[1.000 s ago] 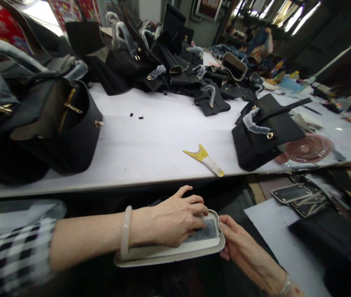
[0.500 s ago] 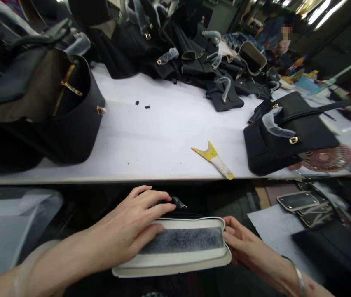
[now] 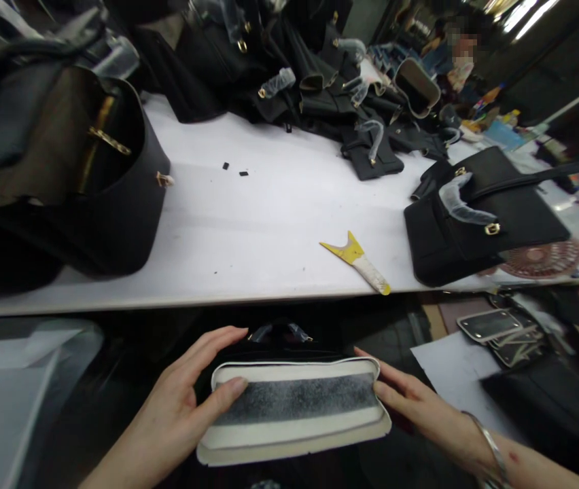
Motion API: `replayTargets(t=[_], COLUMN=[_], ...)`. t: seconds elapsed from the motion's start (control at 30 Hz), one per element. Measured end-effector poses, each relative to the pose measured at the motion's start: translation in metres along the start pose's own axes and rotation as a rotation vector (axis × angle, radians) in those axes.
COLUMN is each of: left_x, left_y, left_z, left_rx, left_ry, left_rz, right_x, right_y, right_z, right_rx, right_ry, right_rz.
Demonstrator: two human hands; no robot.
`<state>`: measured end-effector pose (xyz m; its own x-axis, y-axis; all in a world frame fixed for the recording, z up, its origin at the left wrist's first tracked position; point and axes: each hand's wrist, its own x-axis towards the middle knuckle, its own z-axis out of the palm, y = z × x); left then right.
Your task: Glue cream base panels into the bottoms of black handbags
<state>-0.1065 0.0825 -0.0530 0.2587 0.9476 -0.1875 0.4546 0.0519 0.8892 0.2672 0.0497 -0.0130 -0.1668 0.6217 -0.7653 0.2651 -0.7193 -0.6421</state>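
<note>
Below the table edge, an unfinished black handbag (image 3: pixel 289 350) lies with a cream, open-edged part toward me. A dark grey speckled strip (image 3: pixel 302 401) runs along that part's middle. My left hand (image 3: pixel 182 401) grips the left end, thumb on the strip and fingers over the far side. At the right end, my right hand (image 3: pixel 406 397) holds the corner between thumb and fingers; some of its fingers are hidden behind. A plastic-wrapped handle (image 3: pixel 294 333) shows beyond the cream rim.
On the white table (image 3: pixel 249 231) lies a yellow-and-white forked tool (image 3: pixel 355 261). Black handbags stand left (image 3: pixel 121 176) and right (image 3: pixel 478 217), with more piled behind. A pink fan (image 3: pixel 544 259) and metal-edged dark pieces (image 3: pixel 490 326) are on the right. A person (image 3: pixel 463 61) is far back.
My left hand has drawn back from over the bag to its left end, with the thumb now on the strip. The cream part has shifted slightly right and is more exposed.
</note>
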Motion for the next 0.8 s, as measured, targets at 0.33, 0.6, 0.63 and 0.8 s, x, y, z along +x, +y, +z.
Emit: replayTargets(t=[0.33, 0.6, 0.63, 0.8], left_x=[-0.009, -0.006, -0.007, -0.011], left_y=[-0.008, 0.006, 0.009, 0.013], left_z=[-0.008, -0.007, -0.007, -0.003], left_rx=[-0.278, -0.29, -0.29, -0.283], left_ry=[-0.066, -0.101, -0.113, -0.146], left_rz=[-0.163, -0.169, -0.175, -0.179], right_x=[-0.003, -0.002, -0.003, 0.003], right_y=[0.016, 0.012, 0.012, 0.012], right_z=[0.016, 0.016, 0.017, 0.014], right_rx=[0.623, 0.544, 0.522, 0.321], right_ry=[-0.095, -0.031, -0.02, 0.033], right_rz=[-0.083, -0.033, -0.025, 0.007])
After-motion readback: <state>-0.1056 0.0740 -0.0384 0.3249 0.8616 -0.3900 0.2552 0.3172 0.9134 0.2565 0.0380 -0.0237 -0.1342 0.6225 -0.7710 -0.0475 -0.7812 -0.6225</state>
